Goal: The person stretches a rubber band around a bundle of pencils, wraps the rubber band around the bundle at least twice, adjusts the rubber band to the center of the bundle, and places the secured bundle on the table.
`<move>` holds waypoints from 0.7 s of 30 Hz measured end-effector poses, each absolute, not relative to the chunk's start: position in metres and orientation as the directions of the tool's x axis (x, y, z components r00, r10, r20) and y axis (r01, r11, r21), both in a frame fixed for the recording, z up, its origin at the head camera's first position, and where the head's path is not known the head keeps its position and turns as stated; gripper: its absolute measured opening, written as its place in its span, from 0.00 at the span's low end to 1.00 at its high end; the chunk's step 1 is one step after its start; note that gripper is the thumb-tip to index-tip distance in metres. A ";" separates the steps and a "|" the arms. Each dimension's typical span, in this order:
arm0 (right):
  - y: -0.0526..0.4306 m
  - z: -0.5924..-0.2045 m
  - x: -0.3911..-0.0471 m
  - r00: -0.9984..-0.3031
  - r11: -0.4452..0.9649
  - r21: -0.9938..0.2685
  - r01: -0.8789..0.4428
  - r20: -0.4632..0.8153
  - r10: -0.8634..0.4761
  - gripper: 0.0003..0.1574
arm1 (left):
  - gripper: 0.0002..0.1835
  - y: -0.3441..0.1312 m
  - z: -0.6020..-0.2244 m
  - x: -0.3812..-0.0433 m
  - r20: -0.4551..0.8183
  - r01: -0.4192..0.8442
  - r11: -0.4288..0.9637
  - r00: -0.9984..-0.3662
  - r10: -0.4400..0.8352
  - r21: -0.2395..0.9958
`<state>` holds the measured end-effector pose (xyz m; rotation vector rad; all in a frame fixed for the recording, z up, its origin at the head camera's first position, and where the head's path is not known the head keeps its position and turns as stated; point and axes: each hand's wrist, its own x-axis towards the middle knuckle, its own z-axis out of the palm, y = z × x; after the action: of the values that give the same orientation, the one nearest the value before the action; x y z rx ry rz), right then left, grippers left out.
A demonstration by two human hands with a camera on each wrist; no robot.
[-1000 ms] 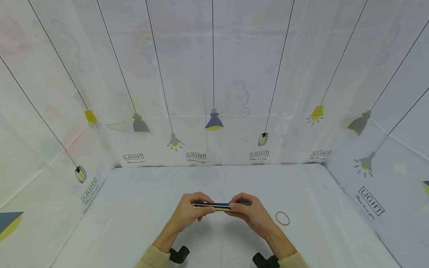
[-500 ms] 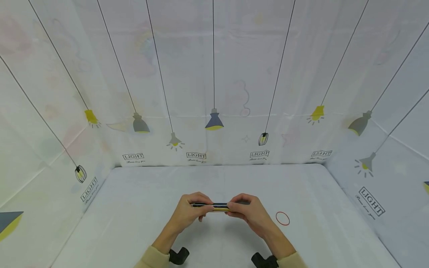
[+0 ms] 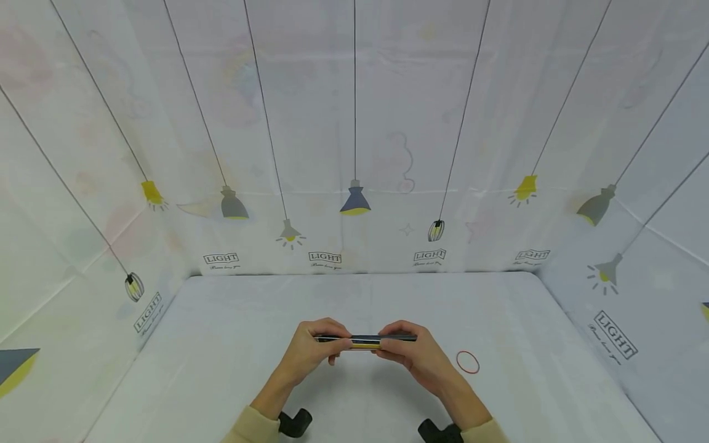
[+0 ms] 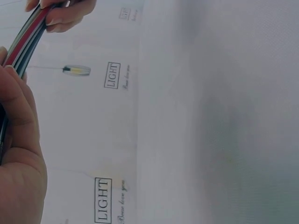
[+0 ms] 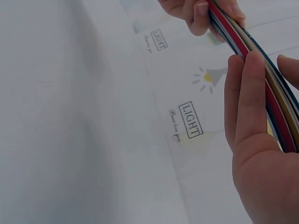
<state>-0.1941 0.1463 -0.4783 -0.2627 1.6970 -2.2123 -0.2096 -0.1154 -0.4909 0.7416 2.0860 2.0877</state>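
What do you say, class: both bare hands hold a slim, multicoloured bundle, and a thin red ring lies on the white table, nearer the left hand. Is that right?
Not quite: the thin red ring lies nearer the right hand, not the left hand, as the head view shows.

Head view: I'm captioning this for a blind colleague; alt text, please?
A left hand and right hand hold a bundle of slim sticks over a white table. A red loop lies to the right; pendant lamps are printed on the pale backdrop.
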 end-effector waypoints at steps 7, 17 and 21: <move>0.159 -0.476 -0.194 -0.919 -0.192 -0.971 0.143 -0.058 -0.391 0.18 | 0.09 -0.117 -0.493 -0.208 0.254 0.254 -0.051 -0.888 0.385 0.966; 0.188 -0.471 -0.196 -0.921 -0.015 -0.996 0.092 -0.079 -0.382 0.30 | 0.09 -0.122 -0.492 -0.209 0.257 0.256 -0.054 -0.893 0.369 0.965; 0.200 -0.468 -0.197 -0.929 0.073 -0.996 0.048 -0.071 -0.363 0.27 | 0.09 -0.125 -0.491 -0.209 0.244 0.246 -0.040 -0.901 0.360 0.968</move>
<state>-0.1968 0.2001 -0.4679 -0.3155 2.0543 -1.9276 -0.2091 -0.1249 -0.4914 0.6706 2.1167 2.1034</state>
